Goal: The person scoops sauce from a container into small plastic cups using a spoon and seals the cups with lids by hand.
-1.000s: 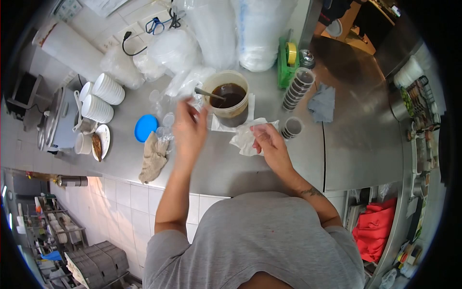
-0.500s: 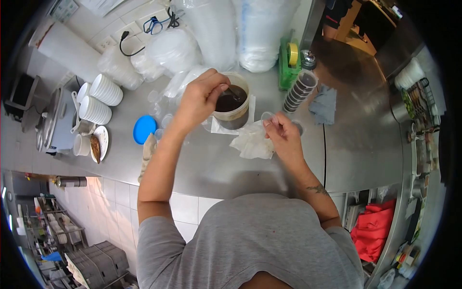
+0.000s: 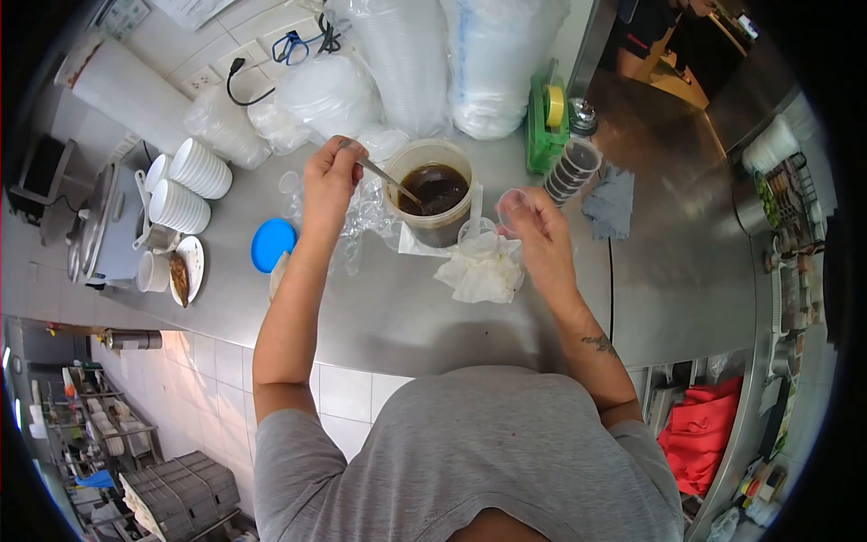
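My left hand (image 3: 330,176) pinches the handle of a metal spoon (image 3: 384,174), whose lower end dips into dark brown sauce (image 3: 438,185). The sauce is in a translucent plastic tub (image 3: 444,235) standing on white paper. In my right hand (image 3: 545,237), held to the tub's right, is a small clear plastic cup (image 3: 512,204); its contents, if any, I cannot make out. Below the tub, crumpled white paper (image 3: 483,273) lies with a clear cup or lid (image 3: 477,233) at its upper edge. Several small dark-looking cups (image 3: 571,172) are stacked beyond my right hand.
A blue lid (image 3: 273,245) and loose clear plastic (image 3: 361,221) lie left of the tub. White bowls (image 3: 180,206) are stacked farther left. At the back right are a green tape dispenser (image 3: 536,135) and a grey cloth (image 3: 609,203). Another person (image 3: 643,41) is at the top right.
My left hand has moved left, away from above the tub, showing the spoon's handle. My right hand has shifted slightly right with the cup. The person at top right has come further into view.
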`<state>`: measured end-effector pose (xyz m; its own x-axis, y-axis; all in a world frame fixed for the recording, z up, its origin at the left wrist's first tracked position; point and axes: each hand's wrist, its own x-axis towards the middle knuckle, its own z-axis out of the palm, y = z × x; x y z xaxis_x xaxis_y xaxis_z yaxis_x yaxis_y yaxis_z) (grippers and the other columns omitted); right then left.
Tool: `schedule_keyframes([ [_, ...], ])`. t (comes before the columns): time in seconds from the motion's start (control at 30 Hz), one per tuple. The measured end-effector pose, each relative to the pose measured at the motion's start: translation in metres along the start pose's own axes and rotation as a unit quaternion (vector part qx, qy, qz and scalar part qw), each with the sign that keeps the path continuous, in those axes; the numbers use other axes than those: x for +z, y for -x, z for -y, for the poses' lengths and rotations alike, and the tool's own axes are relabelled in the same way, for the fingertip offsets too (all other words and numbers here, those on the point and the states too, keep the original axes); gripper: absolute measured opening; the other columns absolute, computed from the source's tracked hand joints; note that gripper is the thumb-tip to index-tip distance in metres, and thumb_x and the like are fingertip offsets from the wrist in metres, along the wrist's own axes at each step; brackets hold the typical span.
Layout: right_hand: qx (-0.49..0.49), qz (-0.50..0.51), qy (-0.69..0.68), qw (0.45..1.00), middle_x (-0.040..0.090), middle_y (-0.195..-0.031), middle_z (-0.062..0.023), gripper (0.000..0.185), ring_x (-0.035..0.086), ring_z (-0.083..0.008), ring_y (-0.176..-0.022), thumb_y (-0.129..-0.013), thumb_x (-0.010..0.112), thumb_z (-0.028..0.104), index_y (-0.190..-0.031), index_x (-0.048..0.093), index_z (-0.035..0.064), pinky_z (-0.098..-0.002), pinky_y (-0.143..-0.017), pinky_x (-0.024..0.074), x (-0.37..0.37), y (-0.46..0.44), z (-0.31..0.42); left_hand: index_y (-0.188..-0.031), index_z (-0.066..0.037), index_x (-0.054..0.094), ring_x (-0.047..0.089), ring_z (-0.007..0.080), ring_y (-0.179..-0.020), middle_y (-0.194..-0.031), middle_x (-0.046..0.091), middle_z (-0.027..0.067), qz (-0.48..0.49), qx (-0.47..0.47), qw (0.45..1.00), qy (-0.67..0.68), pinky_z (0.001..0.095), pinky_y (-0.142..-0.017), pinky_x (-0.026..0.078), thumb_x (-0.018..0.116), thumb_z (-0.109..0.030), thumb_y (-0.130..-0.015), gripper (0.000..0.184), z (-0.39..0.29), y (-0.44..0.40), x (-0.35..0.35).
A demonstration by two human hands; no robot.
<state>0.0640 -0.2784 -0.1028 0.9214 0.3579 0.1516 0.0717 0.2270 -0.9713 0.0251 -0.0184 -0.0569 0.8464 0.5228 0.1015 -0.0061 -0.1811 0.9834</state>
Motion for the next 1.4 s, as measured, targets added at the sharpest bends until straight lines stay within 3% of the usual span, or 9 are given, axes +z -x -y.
schedule_keyframes([
  [0.27, 0.012, -0.034, -0.032, 0.999, 0.055, -0.085, 0.0009, 0.016, 0.054, -0.0075, -0.076, -0.094, 0.054, 0.016, -0.087, 0.053, 0.0021, -0.025, -0.068, 0.0514, 0.0, -0.013, 0.022, -0.078, -0.002, 0.059, 0.034, 0.0054, -0.042, -0.056, 0.046, -0.0014, -0.085, -0.07, 0.982, 0.151, 0.0221, -0.037, 0.022, 0.054, -0.014, -0.086, 0.015, 0.019, -0.012, -0.024],
  [0.37, -0.045, -0.054, 0.07, 0.995, 0.053, -0.081, -0.002, 0.016, 0.055, -0.0103, -0.074, -0.092, 0.056, 0.015, -0.087, 0.052, 0.0008, -0.0253, -0.064, 0.0499, 0.0, -0.028, 0.034, -0.077, -0.003, 0.059, 0.034, 0.0062, -0.04, -0.055, 0.046, -0.0011, -0.098, -0.073, 0.976, 0.183, 0.0224, -0.036, 0.023, 0.053, -0.014, -0.086, 0.015, 0.019, -0.015, -0.03],
  [0.47, -0.204, -0.041, 0.209, 0.956, 0.05, -0.078, -0.0083, 0.015, 0.055, -0.0173, -0.069, -0.09, 0.058, 0.011, -0.087, 0.05, -0.0012, -0.0296, -0.059, 0.0472, 0.008, -0.05, 0.032, -0.078, -0.001, 0.058, 0.034, 0.007, -0.041, -0.055, 0.046, 0.0, -0.113, -0.063, 0.973, 0.193, 0.0228, -0.036, 0.022, 0.053, -0.013, -0.086, 0.016, 0.014, -0.018, -0.035],
  [0.6, -0.293, -0.005, 0.252, 0.922, 0.049, -0.081, -0.0153, 0.014, 0.05, -0.0292, -0.065, -0.088, 0.056, 0.007, -0.083, 0.048, -0.0028, -0.0377, -0.058, 0.0422, 0.037, -0.067, 0.037, -0.081, 0.002, 0.057, 0.035, 0.007, -0.043, -0.057, 0.047, 0.0011, -0.124, -0.029, 0.973, 0.192, 0.0226, -0.038, 0.022, 0.051, -0.013, -0.088, 0.017, -0.009, -0.021, -0.04],
  [0.7, -0.276, -0.009, 0.246, 0.929, 0.049, -0.08, -0.0153, 0.016, 0.048, -0.0304, -0.064, -0.088, 0.056, 0.007, -0.081, 0.046, -0.0026, -0.0391, -0.06, 0.0408, 0.054, -0.071, 0.023, -0.079, 0.0, 0.059, 0.035, 0.006, -0.043, -0.058, 0.048, 0.0006, -0.113, 0.035, 0.977, 0.176, 0.0214, -0.039, 0.024, 0.053, -0.013, -0.087, 0.016, -0.028, -0.021, -0.038],
  [0.73, -0.296, -0.031, 0.255, 0.92, 0.05, -0.076, -0.0084, 0.014, 0.046, -0.0169, -0.062, -0.09, 0.057, 0.01, -0.086, 0.05, -0.0009, -0.03, -0.052, 0.0389, 0.056, -0.075, 0.015, -0.08, -0.001, 0.06, 0.035, 0.0056, -0.045, -0.058, 0.048, 0.0005, -0.112, 0.057, 0.98, 0.155, 0.0208, -0.041, 0.025, 0.052, -0.013, -0.088, 0.017, -0.041, -0.015, -0.028],
  [0.9, -0.134, -0.092, 0.139, 0.977, 0.056, -0.083, -0.0063, 0.015, 0.058, -0.015, -0.075, -0.092, 0.056, 0.013, -0.083, 0.051, 0.0019, -0.0287, -0.058, 0.0493, 0.049, -0.081, -0.015, -0.093, 0.001, 0.062, 0.045, 0.0077, -0.056, -0.069, 0.054, 0.0015, 0.029, 0.313, 0.939, -0.141, 0.0195, -0.05, 0.034, 0.058, -0.01, -0.09, 0.012, -0.076, 0.035, 0.008],
  [1.1, -0.001, -0.11, -0.102, 0.989, 0.058, -0.085, -0.0091, 0.018, 0.062, -0.0191, -0.083, -0.092, 0.054, 0.013, -0.079, 0.047, 0.0033, -0.0315, -0.061, 0.0548, 0.043, -0.071, 0.013, -0.09, 0.001, 0.062, 0.054, 0.0204, -0.063, -0.077, 0.059, 0.0112, 0.104, 0.453, 0.861, -0.205, 0.0275, -0.057, 0.043, 0.059, 0.002, -0.084, 0.008, -0.091, 0.05, 0.01],
  [1.4, -0.02, -0.108, -0.093, 0.99, 0.058, -0.088, -0.0085, 0.016, 0.062, -0.0193, -0.088, -0.092, 0.053, 0.012, -0.08, 0.048, 0.0042, -0.0319, -0.065, 0.0558, 0.04, -0.068, 0.008, -0.092, 0.002, 0.062, 0.053, 0.0157, -0.061, -0.076, 0.058, 0.0089, 0.022, 0.386, 0.904, -0.183, 0.0254, -0.056, 0.042, 0.059, 0.001, -0.086, 0.008, -0.082, 0.057, 0.006],
])
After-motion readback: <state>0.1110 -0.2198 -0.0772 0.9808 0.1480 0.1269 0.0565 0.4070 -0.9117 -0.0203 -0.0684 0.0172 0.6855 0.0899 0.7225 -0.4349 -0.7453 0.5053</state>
